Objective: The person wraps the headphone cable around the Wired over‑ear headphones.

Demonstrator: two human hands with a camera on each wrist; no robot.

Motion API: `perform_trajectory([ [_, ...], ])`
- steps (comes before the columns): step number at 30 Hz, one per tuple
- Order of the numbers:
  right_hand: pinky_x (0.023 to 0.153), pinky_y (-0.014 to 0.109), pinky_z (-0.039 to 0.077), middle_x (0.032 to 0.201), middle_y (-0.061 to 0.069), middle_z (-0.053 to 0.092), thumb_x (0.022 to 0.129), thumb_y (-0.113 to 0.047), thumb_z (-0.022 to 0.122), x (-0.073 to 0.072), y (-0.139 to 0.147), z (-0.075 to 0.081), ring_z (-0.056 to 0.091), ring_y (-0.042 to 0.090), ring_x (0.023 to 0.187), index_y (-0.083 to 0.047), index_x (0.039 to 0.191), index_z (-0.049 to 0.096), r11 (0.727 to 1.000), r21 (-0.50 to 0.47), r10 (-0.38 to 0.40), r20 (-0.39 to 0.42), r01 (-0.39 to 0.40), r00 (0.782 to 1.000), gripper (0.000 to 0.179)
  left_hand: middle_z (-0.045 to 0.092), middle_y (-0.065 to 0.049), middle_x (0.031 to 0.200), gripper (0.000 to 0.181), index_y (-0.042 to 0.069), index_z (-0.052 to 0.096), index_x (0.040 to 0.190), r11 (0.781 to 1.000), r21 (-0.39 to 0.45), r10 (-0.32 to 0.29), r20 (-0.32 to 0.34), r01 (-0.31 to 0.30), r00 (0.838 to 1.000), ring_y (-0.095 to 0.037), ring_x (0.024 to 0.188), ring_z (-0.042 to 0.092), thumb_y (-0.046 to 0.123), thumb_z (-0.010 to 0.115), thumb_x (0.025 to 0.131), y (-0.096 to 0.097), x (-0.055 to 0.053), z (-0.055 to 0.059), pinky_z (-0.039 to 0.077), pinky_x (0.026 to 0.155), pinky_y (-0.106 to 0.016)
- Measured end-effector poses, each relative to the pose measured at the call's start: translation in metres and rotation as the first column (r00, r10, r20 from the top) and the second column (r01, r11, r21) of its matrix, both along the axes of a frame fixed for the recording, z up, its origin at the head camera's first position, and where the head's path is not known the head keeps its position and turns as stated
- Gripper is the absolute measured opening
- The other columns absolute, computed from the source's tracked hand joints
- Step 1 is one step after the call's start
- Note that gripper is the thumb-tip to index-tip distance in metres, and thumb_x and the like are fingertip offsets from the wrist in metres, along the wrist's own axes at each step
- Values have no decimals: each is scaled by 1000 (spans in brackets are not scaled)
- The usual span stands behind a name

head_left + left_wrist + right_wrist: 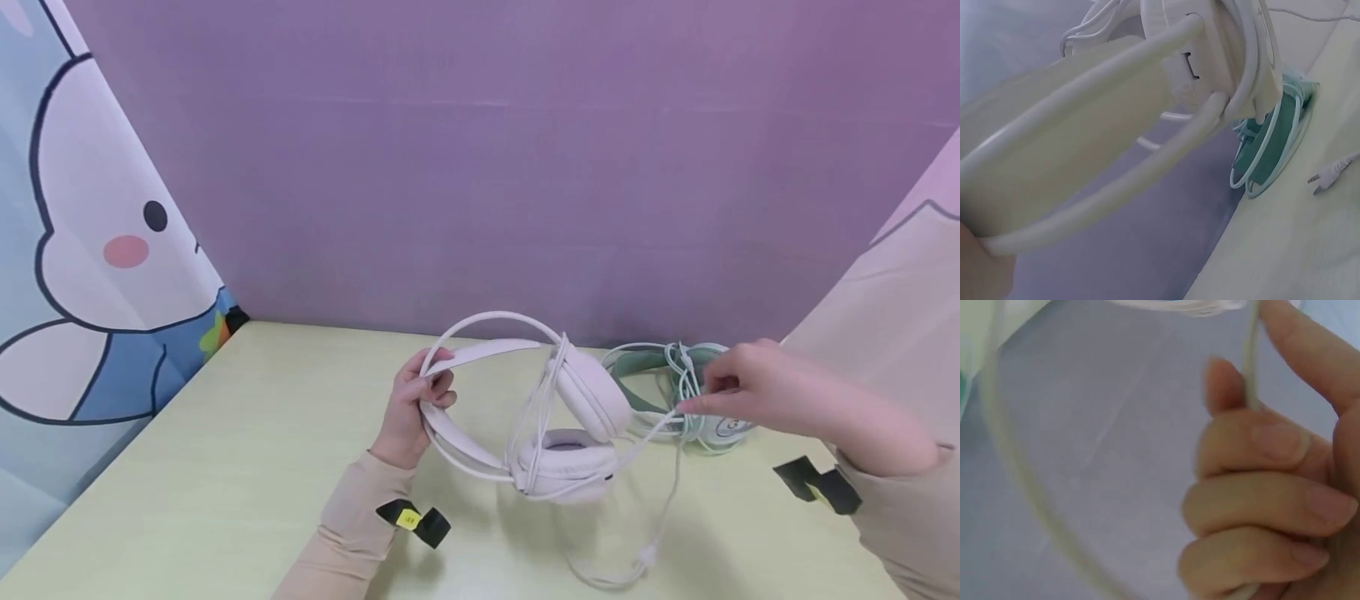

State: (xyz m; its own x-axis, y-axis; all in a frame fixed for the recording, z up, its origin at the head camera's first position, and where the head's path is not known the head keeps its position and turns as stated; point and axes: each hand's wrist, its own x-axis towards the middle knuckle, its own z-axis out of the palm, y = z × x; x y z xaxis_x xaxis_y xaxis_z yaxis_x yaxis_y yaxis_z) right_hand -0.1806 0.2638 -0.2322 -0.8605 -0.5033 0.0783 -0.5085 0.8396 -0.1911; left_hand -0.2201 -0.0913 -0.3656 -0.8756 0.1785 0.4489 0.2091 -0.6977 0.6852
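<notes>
White over-ear headphones (577, 392) are held above the table, ear cups toward the right. My left hand (416, 408) grips their headband (1091, 87), with the fingers curled round it. White cable is wound round the ear cups. My right hand (742, 383) pinches a stretch of this cable (652, 433) between thumb and index finger; the other fingers are curled in the right wrist view (1254, 475). A loose length of cable hangs in a loop below. A white plug (1329, 178) with two metal prongs shows in the left wrist view.
Green headphones (723, 429) with pale green cable wound round them lie at the back right of the pale yellow table (247, 467), behind my right hand. A purple cloth wall (487, 167) stands at the back, with a cartoon-printed curtain (97, 217) at the left.
</notes>
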Motion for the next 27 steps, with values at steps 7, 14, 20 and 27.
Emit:
perform_trajectory([
  [7, 43, 10, 25, 54, -21, 34, 71, -32, 80, -13, 3, -10, 26, -10, 48, -28, 61, 48, 947, -146, 236, -287, -285, 928, 34, 46, 7, 70, 63, 11, 67, 98, 972, 83, -221, 10, 219, 975, -13, 60, 16, -11, 18, 64, 1, 1, -1, 30, 52, -14],
  [14, 47, 3, 22, 57, -18, 39, 81, -52, 61, -14, -26, 6, 26, -10, 51, -23, 62, 49, 776, -155, 434, -572, -611, 696, 37, 40, 6, 69, 63, 12, 67, 100, 959, 29, -281, -32, 282, 959, -13, 58, 16, -11, 21, 63, 8, -1, -4, 19, 52, -18],
  [20, 44, 6, 21, 53, -14, 33, 84, -55, 57, -8, -58, 15, 27, -5, 47, -21, 58, 44, 762, -77, 420, -697, -643, 581, 45, 37, 6, 68, 61, 16, 67, 100, 964, -60, -260, -42, 257, 965, -11, 57, 18, -12, 25, 66, 13, -1, -9, 19, 52, -17],
  [27, 42, 12, 25, 52, -16, 37, 83, -64, 49, -21, -61, 8, 29, -6, 47, -21, 57, 43, 876, -23, 302, -753, -483, 584, 51, 37, 6, 70, 62, 14, 66, 103, 947, -27, -323, -73, 321, 944, -11, 59, 18, -11, 23, 66, 16, 1, -10, 19, 53, -18],
])
